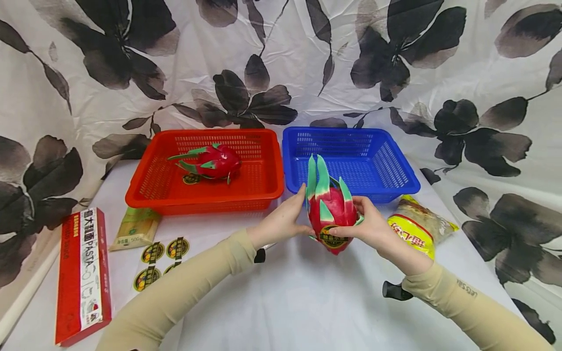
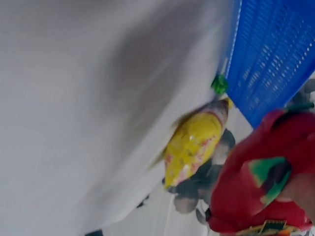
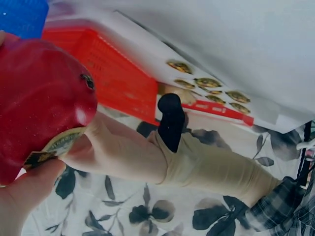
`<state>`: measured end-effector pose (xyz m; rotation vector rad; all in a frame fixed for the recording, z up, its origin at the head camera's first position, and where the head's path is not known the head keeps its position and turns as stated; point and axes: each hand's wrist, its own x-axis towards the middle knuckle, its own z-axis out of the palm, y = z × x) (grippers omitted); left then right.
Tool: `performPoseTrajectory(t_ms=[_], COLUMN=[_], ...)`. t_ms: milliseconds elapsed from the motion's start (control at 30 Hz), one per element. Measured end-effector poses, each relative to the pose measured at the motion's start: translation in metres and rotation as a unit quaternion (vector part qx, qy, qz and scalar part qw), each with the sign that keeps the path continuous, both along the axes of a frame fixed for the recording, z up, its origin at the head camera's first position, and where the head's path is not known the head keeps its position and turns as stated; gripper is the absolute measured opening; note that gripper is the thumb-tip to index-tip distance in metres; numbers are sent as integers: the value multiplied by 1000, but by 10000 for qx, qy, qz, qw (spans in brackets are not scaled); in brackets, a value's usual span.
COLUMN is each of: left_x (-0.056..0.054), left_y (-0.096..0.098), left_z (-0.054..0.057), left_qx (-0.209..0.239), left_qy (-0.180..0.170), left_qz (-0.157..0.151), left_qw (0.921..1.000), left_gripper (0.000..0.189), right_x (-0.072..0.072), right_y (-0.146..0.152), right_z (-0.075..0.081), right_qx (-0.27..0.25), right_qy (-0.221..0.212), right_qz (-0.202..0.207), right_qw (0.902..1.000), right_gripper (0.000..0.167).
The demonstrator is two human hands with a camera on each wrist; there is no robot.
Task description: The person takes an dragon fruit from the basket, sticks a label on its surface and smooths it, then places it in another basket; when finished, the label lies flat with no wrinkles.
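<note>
The left hand (image 1: 283, 222) and right hand (image 1: 375, 226) clasp a dragon fruit (image 1: 335, 207) (right thumb (image 1: 343, 232) on its label (image 1: 327, 238)) in front of the blue basket (image 1: 351, 188); a second dragon fruit (image 1: 219, 162) lies in the red basket (image 1: 206, 202).

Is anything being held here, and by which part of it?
Yes, a dragon fruit, by its red body: the left hand holds one side, the right hand the other, at the round sticker.

Perhaps a makeshift studio, floral cloth (image 1: 325, 63) behind
</note>
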<state>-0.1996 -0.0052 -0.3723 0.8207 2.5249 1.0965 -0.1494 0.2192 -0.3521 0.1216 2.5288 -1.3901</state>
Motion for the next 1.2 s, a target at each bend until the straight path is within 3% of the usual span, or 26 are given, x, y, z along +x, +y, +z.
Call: performPoseTrajectory(t_ms=[200, 367, 467, 633, 800, 967, 1200], left_x=[-10, -20, -25, -32, -35, -36, -32], left_y=[4, 9, 14, 20, 21, 22, 24], left_z=[1, -1, -3, -8, -14, -20, -26], left_qx=[-407, -975, -1434, -2181, -2526, -2806, -3013], left_qy=[424, 894, 1213, 1876, 2350, 2510, 2579], left_qz=[-20, -72, -107, -204, -200, -208, -228], left_qw=[9983, 9912, 9821, 9575, 9384, 9262, 9177], left_gripper=[101, 94, 90, 86, 83, 77, 77], right_x=[-6, -10, -13, -20, -28, -37, -52], right_y=[7, 15, 19, 27, 36, 44, 49], right_z=[5, 9, 12, 19, 26, 33, 43], right_qx=[146, 224, 256, 187, 135, 164, 33], right_qy=[120, 226, 263, 283, 322, 334, 410], right_qz=[-60, -178, -303, -502, -650, -823, -1001], right_qw=[9998, 9993, 9989, 9982, 9973, 9959, 9941], right_gripper=[107, 107, 107, 106, 106, 104, 101])
